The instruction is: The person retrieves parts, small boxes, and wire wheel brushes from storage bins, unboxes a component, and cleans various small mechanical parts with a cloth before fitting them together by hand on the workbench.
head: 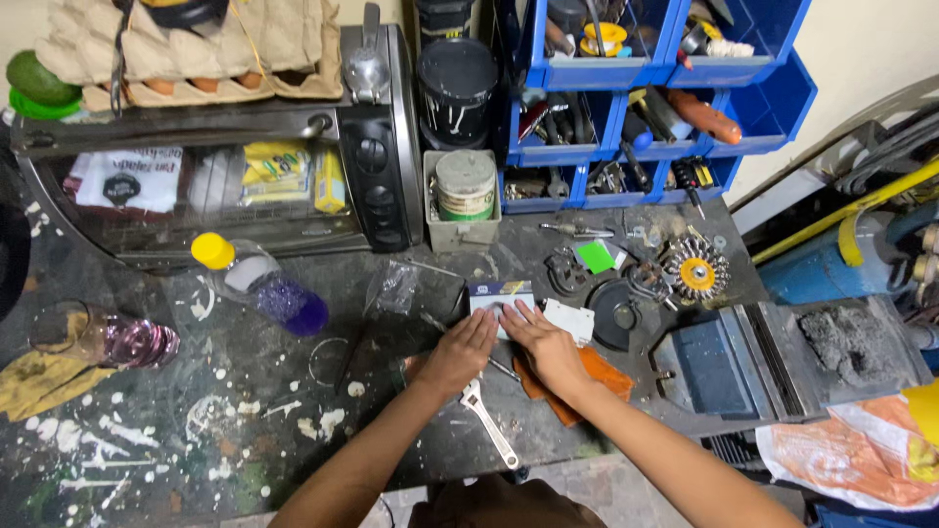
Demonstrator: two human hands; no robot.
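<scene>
Both hands, left hand (462,350) and right hand (545,344), press flat, fingers open, gripping nothing, on a small box (501,296) lying crosswise just above the adjustable wrench (488,434).

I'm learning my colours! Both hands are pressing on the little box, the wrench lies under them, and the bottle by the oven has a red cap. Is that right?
Nearly. The head view shows the bottle by the oven has a yellow cap, not red. The rest holds: the left hand and right hand press on the little box, and the wrench lies under them.
</scene>
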